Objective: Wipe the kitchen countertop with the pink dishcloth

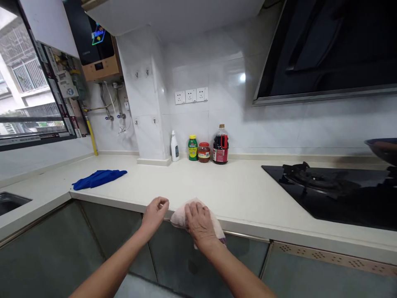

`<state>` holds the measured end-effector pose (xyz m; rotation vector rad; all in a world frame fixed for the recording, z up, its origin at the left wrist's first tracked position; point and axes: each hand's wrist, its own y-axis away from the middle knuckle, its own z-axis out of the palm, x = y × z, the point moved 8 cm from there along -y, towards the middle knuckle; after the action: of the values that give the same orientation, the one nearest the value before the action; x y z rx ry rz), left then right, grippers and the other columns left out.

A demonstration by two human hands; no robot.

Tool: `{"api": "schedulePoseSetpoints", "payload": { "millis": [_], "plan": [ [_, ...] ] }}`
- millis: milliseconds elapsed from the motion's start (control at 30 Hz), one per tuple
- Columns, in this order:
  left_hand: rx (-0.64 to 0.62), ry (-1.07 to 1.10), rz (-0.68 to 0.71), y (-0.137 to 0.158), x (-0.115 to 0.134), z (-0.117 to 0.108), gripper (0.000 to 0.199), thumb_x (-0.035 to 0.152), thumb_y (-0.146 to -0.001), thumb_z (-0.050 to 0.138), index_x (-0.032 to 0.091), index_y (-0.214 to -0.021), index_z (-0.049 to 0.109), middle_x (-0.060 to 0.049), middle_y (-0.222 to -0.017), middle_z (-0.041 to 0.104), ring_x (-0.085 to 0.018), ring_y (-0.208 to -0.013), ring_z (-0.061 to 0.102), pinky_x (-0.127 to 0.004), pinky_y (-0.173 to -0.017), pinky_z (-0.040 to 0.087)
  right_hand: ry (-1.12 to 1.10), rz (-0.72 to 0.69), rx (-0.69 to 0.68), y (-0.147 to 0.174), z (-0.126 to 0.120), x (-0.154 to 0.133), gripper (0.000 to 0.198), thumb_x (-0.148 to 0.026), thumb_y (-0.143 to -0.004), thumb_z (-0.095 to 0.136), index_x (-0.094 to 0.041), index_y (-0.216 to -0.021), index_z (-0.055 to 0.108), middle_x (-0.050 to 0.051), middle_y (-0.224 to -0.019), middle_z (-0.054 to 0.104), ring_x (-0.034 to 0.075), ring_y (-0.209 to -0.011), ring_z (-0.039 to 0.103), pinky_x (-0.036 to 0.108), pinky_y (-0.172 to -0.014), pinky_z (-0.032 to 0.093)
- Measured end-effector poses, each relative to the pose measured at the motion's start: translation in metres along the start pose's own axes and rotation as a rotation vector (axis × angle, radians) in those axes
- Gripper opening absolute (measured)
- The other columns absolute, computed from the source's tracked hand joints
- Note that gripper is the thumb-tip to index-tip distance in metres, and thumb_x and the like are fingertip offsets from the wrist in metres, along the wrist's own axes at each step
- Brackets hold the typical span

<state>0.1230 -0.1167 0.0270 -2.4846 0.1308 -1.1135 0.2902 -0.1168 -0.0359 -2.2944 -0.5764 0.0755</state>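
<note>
My right hand [201, 223] presses on a pale pink cloth [180, 216] at the counter's front edge, its fingers bent over the fabric. Part of the cloth hangs down over the edge, showing a purple corner beneath my wrist. To the left, my left hand [155, 215] hovers by the same edge, apart from the cloth. Its fingers are loosely curled in, with nothing visible in them. Under both hands runs the white countertop [235, 190].
A blue cloth [99, 179] lies at the left, near the sink [10, 203]. Against the wall stand a white bottle [175, 147], a green bottle [192, 149], a red-lidded jar [204, 153] and a large dark sauce bottle [220, 147]. A black gas stove [310, 198] is at the right.
</note>
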Motion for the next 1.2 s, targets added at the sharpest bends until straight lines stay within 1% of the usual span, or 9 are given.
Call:
{"api": "schedulePoseSetpoints", "payload": {
  "millis": [67,167,333,533,733,833,900,1000,1200],
  "plan": [
    [0.099,-0.219,0.09,-0.023,0.011,-0.005,0.024,0.032,-0.091,0.049,0.023,-0.096,0.071,-0.005,-0.104,0.074,-0.021,-0.102,0.066,-0.033,-0.094,0.05,0.0,-0.039,0.014,-0.012,0.006,-0.012,0.038,-0.017,-0.096,0.056,-0.015,-0.134,0.057,0.021,-0.124,0.062,0.036,-0.113,0.054,0.052,-0.091,0.045],
    [0.108,-0.371,0.104,-0.051,0.017,0.012,0.025,0.027,-0.091,0.049,0.023,-0.097,0.073,-0.008,-0.112,0.072,-0.023,-0.115,0.061,-0.036,-0.104,0.045,0.0,-0.105,0.004,-0.019,0.012,-0.017,0.038,-0.018,-0.099,0.051,-0.018,-0.136,0.056,0.017,-0.126,0.063,0.032,-0.111,0.055,0.048,-0.089,0.046],
    [0.043,-0.485,0.022,-0.067,0.003,0.036,0.028,0.031,-0.09,0.051,0.021,-0.097,0.076,-0.012,-0.115,0.071,-0.03,-0.118,0.058,-0.043,-0.101,0.044,0.01,-0.164,-0.002,0.008,0.0,0.021,0.043,-0.027,-0.1,0.055,-0.019,-0.142,0.053,0.016,-0.137,0.059,0.031,-0.119,0.053,0.044,-0.093,0.044],
    [0.002,-0.582,-0.016,-0.065,-0.004,0.037,0.034,0.036,-0.092,0.047,0.023,-0.102,0.077,-0.012,-0.12,0.07,-0.032,-0.122,0.054,-0.045,-0.103,0.039,0.042,-0.111,0.031,0.109,-0.041,0.152,0.054,-0.036,-0.094,0.063,-0.019,-0.145,0.053,0.015,-0.143,0.057,0.034,-0.135,0.045,0.046,-0.107,0.035],
    [-0.021,-0.628,-0.014,-0.064,0.002,0.042,0.039,0.038,-0.092,0.045,0.022,-0.109,0.076,-0.013,-0.125,0.068,-0.033,-0.123,0.053,-0.047,-0.104,0.038,0.229,0.186,-0.094,0.218,-0.094,0.321,0.055,-0.029,-0.083,0.064,-0.022,-0.137,0.058,0.017,-0.143,0.057,0.036,-0.138,0.043,0.054,-0.114,0.028],
    [-0.024,-0.639,-0.02,-0.066,0.001,0.044,0.04,0.039,-0.091,0.045,0.023,-0.111,0.076,-0.013,-0.126,0.068,-0.034,-0.123,0.053,-0.047,-0.104,0.038,0.307,0.28,-0.056,0.243,-0.119,0.361,0.058,-0.03,-0.078,0.063,-0.02,-0.135,0.057,0.019,-0.141,0.056,0.038,-0.132,0.047,0.057,-0.113,0.029],
    [-0.018,-0.642,-0.021,-0.067,0.0,0.045,0.04,0.04,-0.09,0.046,0.023,-0.111,0.076,-0.013,-0.125,0.068,-0.034,-0.122,0.054,-0.047,-0.103,0.038,0.332,0.297,-0.024,0.243,-0.125,0.36,0.06,-0.033,-0.077,0.063,-0.02,-0.135,0.055,0.02,-0.141,0.056,0.039,-0.128,0.049,0.057,-0.11,0.031],
    [-0.009,-0.633,-0.029,-0.068,-0.002,0.045,0.041,0.044,-0.088,0.048,0.024,-0.112,0.075,-0.013,-0.125,0.067,-0.034,-0.121,0.053,-0.047,-0.103,0.038,0.311,0.282,-0.015,0.217,-0.112,0.321,0.064,-0.036,-0.075,0.066,-0.019,-0.135,0.055,0.02,-0.139,0.057,0.04,-0.129,0.047,0.058,-0.11,0.03],
    [-0.009,-0.611,-0.041,-0.067,-0.002,0.044,0.041,0.045,-0.089,0.047,0.026,-0.11,0.076,-0.012,-0.125,0.068,-0.034,-0.121,0.054,-0.047,-0.104,0.037,0.099,0.189,-0.069,0.107,-0.036,0.155,0.071,-0.038,-0.075,0.075,-0.024,-0.141,0.055,0.017,-0.143,0.057,0.041,-0.132,0.045,0.058,-0.108,0.032]
  ]
}}
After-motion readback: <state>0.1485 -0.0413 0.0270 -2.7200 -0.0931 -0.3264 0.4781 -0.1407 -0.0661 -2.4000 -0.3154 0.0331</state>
